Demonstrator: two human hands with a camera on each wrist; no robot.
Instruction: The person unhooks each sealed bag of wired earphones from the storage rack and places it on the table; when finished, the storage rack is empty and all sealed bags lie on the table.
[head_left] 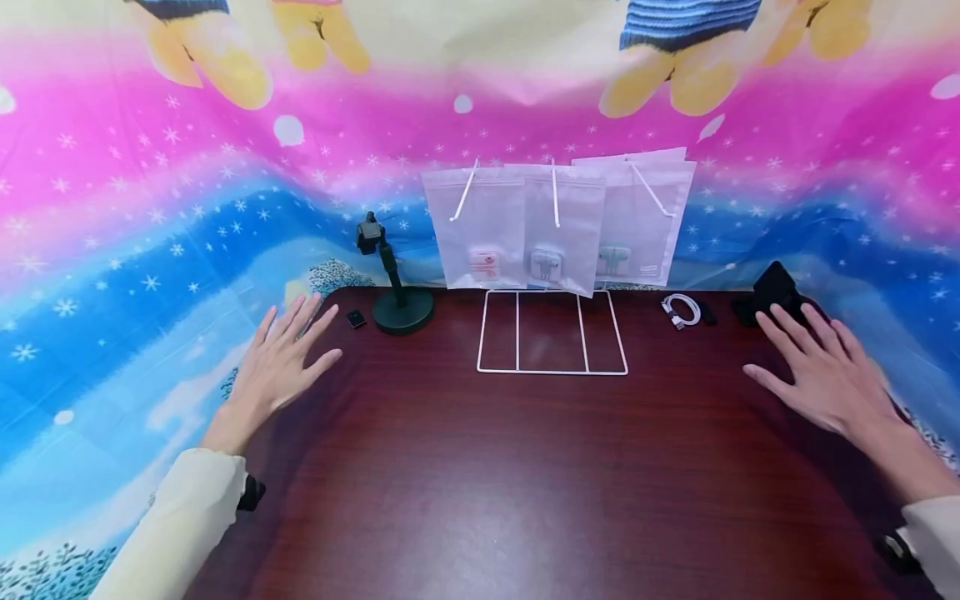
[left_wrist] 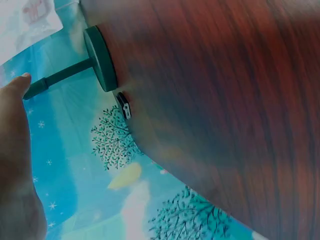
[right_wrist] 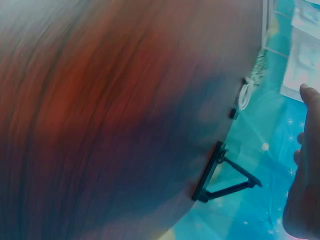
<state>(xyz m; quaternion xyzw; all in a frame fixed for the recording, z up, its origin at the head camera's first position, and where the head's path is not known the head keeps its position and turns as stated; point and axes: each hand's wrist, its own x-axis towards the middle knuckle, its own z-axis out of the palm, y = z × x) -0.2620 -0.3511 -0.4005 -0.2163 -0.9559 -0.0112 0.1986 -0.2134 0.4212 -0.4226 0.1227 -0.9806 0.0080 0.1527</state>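
My left hand point(head_left: 281, 358) hovers at the left side of the table, palm down, fingers straight and spread, holding nothing. Nearest to it are a small black square item point(head_left: 356, 319) and a dark green stand point(head_left: 403, 312) with a round base and a clamp on top. On the right, my right hand point(head_left: 821, 375) is likewise spread with nothing in it. A black folding stand point(head_left: 776, 290) sits just beyond its fingertips. Beside that lie a coiled white cable point(head_left: 681, 312) and a small black piece point(head_left: 707, 313).
A white wire rack point(head_left: 552, 372) stands at the back middle of the dark wooden table point(head_left: 480, 483). From its prongs hang several translucent zip bags point(head_left: 480, 217) with small earphone cases inside. A patterned cloth point(head_left: 150, 275) encloses the back and sides.
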